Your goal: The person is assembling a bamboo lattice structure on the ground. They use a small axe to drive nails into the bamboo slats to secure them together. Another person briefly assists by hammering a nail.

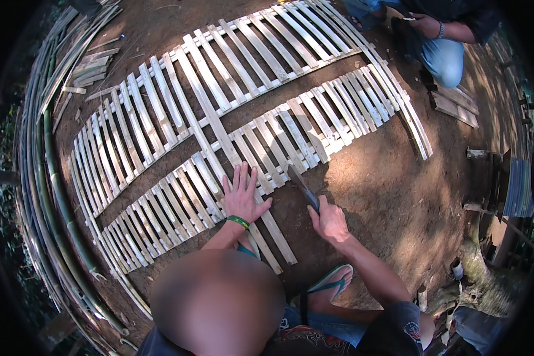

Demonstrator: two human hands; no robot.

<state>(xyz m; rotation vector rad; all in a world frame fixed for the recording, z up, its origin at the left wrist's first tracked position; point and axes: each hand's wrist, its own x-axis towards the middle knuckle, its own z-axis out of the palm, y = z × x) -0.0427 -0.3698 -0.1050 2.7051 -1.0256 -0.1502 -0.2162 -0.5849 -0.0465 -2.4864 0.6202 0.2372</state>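
Note:
My left hand (240, 193), with a green and yellow band on its wrist, lies flat with fingers spread. It rests on the long pale bamboo strips (216, 130) that cross the slatted bamboo frame (267, 145). To its right, my right hand (330, 222) is closed around the dark handle of a large knife (304, 188). The blade points up and to the left, its tip close to the frame's near slats. Whether the tip touches them I cannot tell. Two strips run past the frame's near edge toward my feet.
Long bamboo poles (56, 196) lie along the left side, with split pieces (92, 66) beside them. At the upper right another person (442, 53) kneels, holding something small and pale. Short boards (455, 107) lie near that person. My sandalled foot (332, 282) is below my right hand.

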